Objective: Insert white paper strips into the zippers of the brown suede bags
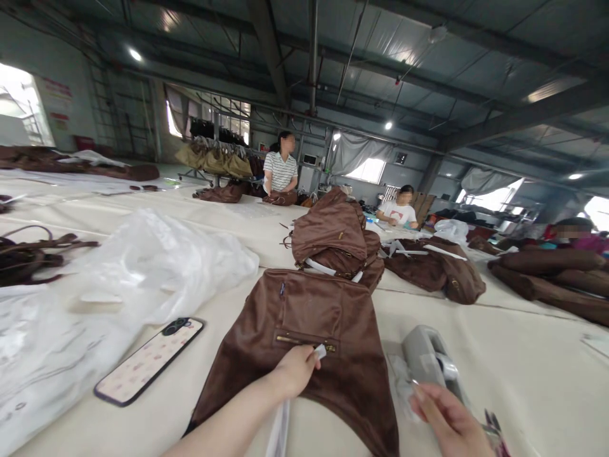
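Note:
A brown leather-look bag (pixel 311 304) lies flat before me, with a brass zipper (pixel 295 341) across its front. Over that zipper my left hand (pixel 295 369) is closed, a small white piece (pixel 320 350) showing between thumb and finger; I cannot tell if it is paper or foam. At the right, my right hand (pixel 447 416) pinches what looks like clear tape (pixel 415 383) at the near end of a grey tape dispenser (pixel 423 346). Crumpled clear film (pixel 401 377) lies beside the dispenser. A white strip (pixel 280 428) lies under my left wrist.
A patterned phone (pixel 150 362) and crumpled clear plastic bags (pixel 176 260) lie on the left of the pale table (pixel 533 374). Stacked brown bags (pixel 333 231) stand behind mine, more (pixel 438 266) to the right. Dark-handled scissors or snips (pixel 493 422) sit by my right hand. Several people work farther back.

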